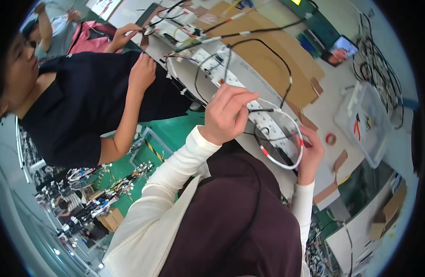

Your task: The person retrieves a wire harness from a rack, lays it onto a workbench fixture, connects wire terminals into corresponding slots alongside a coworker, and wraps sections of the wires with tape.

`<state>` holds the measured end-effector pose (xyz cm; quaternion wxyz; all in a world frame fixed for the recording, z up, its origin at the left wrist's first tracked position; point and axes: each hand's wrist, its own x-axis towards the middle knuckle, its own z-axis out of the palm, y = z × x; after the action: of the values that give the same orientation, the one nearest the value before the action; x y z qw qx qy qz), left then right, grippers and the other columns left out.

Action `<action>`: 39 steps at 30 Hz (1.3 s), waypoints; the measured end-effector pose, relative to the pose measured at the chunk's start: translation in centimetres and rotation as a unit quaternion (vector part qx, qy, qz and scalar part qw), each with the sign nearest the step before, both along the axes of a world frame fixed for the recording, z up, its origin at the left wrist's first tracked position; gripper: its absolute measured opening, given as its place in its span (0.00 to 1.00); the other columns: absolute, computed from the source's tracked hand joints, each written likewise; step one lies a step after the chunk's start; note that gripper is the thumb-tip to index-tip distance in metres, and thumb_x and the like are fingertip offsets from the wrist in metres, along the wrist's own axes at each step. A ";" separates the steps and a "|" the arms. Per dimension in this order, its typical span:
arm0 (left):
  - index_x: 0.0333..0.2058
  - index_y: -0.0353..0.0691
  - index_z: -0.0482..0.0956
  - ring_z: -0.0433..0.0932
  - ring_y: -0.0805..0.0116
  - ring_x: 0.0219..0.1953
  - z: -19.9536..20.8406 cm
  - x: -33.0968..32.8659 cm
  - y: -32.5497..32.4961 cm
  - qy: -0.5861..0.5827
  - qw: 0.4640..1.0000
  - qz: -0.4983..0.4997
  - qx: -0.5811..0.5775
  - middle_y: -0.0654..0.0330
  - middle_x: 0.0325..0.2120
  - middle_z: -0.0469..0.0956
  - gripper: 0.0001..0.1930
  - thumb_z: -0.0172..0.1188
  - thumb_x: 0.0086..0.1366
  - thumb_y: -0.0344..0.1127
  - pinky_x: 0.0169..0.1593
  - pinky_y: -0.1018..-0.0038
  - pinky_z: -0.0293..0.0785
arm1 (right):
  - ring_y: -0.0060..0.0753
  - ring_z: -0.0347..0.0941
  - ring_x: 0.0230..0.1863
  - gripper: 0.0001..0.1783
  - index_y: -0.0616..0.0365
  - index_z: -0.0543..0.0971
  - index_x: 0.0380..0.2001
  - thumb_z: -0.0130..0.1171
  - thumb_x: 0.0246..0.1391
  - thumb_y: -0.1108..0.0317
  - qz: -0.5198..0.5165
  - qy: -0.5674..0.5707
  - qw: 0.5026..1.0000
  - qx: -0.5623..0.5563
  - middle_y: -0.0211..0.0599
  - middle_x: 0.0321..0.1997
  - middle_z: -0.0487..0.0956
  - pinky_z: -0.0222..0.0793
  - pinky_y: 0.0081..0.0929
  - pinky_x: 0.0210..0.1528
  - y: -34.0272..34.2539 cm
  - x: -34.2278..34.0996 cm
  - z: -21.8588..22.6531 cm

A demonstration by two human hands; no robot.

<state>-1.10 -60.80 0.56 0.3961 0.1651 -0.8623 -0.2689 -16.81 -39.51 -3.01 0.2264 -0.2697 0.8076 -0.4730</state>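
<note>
A white cable with red bands [299, 125] curves in a loop between my two hands, above a long white strip-shaped board [263, 122]. My left hand [225, 114] is closed in a pinch at the loop's upper left end; what lies between the fingertips is too small to make out. At the loop's right side, my right hand [310, 154] has its thumb and fingers closed on the white cable. Thin black wires [267, 110] run close to both hands and across the board. A black cable with white bands [290, 76] arches up behind them.
On the left a co-worker in a dark shirt [83, 101] handles wires at the same table. Brown cardboard [263, 60] lies behind the board. Further right are a roll of red tape [331, 139], a clear plastic bin [367, 124] holding red-handled pliers [357, 128], a phone [340, 51] and bundled cables [376, 55].
</note>
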 end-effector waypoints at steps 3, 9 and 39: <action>0.39 0.37 0.80 0.76 0.53 0.33 0.4 1.1 -3.6 0.028 0.990 0.119 -0.063 0.54 0.33 0.77 0.19 0.56 0.47 0.15 0.35 0.66 0.74 | 0.28 0.78 0.46 0.12 0.64 0.83 0.41 0.66 0.51 0.80 0.003 0.003 1.000 0.006 0.38 0.44 0.81 0.77 0.23 0.45 0.3 0.0 -0.3; 0.39 0.36 0.79 0.76 0.53 0.40 -1.3 3.9 -13.4 -0.059 0.949 0.306 0.040 0.54 0.36 0.77 0.08 0.59 0.59 0.26 0.45 0.64 0.71 | 0.29 0.78 0.47 0.13 0.65 0.83 0.42 0.67 0.52 0.78 -0.002 0.026 0.996 0.084 0.41 0.46 0.82 0.73 0.24 0.51 0.4 0.2 -0.2; 0.34 0.36 0.86 0.80 0.70 0.24 -5.2 2.2 -24.4 -0.181 0.947 0.252 0.085 0.56 0.24 0.83 0.08 0.66 0.59 0.34 0.32 0.75 0.75 | 0.30 0.78 0.48 0.11 0.63 0.83 0.41 0.67 0.52 0.77 -0.046 0.031 0.990 0.127 0.41 0.48 0.81 0.74 0.24 0.50 -0.8 1.1 0.5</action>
<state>1.09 -85.24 -4.68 0.2731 0.4561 -0.8236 -0.1977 -15.66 -40.29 -2.55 0.2120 -0.2158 0.8793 -0.3679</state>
